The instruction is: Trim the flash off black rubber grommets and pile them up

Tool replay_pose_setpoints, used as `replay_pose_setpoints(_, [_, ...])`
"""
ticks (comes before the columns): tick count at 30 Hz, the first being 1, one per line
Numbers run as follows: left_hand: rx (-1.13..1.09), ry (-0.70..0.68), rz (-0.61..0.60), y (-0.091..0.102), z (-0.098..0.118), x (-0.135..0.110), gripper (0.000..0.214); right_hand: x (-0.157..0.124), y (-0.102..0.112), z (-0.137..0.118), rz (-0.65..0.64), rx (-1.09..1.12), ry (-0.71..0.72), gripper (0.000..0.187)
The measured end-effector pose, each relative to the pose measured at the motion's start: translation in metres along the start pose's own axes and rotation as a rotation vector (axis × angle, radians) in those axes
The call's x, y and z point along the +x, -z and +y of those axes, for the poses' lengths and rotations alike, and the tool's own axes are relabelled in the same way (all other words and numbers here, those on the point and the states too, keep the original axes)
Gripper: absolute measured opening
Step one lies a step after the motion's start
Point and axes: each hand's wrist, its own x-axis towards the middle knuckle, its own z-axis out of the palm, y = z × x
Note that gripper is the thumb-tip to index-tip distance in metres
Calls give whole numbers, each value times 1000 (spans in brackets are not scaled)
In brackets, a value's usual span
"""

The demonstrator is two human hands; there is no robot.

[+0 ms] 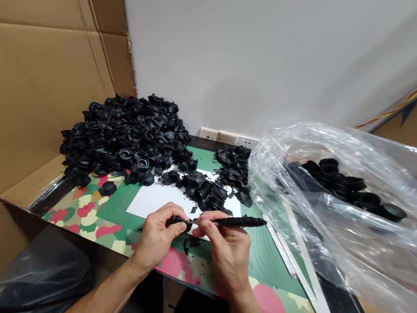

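Observation:
My left hand point(158, 233) is closed on a small black rubber part point(176, 219), mostly hidden by the thumb and fingers. In my right hand point(229, 247) is a thin metal-tipped tool with a black wrapped handle point(244, 222). Its slim metal end reaches left to the rubber part; whether it is a blade or a pick I cannot tell. Both hands are over the near edge of a white sheet point(143, 202). Just beyond them lie several ribbed black rubber parts point(204, 191) with ragged edges. Black scraps point(193, 242) are scattered under the hands.
A large heap of ribbed black rubber parts point(127, 142) covers the back left, beside a cardboard box point(46, 57). Thin black trimmings point(233, 167) are piled at back centre, before wall sockets point(227, 138). At right, a clear plastic bag point(308, 138) contains smoother black parts point(340, 186).

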Motion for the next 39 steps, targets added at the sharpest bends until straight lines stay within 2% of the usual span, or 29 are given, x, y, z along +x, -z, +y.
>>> replay_pose_setpoints(2, [-43,46,-14,-2,2,-2,2,2,1,-1,35,-139,236,8])
replay_pose_setpoints(4, [-92,87,-30,-5,4,-4,3,5,5,-3,128,-304,450,8])
replay_pose_setpoints(6, [-131,115,-27,-6,6,-5,5,9,11,-5,261,-412,525,9])
replay_pose_setpoints(8, [-156,142,0,-6,6,-5,8,12,16,-6,363,-409,477,7])
replay_pose_setpoints(10, [-175,170,22,-5,6,-4,11,11,18,-6,399,-315,346,8])
replay_pose_setpoints(13, [-189,189,29,-3,4,-2,13,6,16,-6,380,-119,126,18])
replay_pose_setpoints(16, [-186,195,37,-3,4,-2,12,2,12,-6,308,13,31,23])
replay_pose_setpoints(25, [-80,104,44,-1,1,-3,10,-5,4,0,156,92,-23,20])
replay_pose_setpoints(30, [-50,53,55,-1,-1,-2,11,-6,1,3,127,81,-10,17])
replay_pose_setpoints(39, [-70,41,51,-3,1,-2,13,-6,0,6,83,84,19,9])
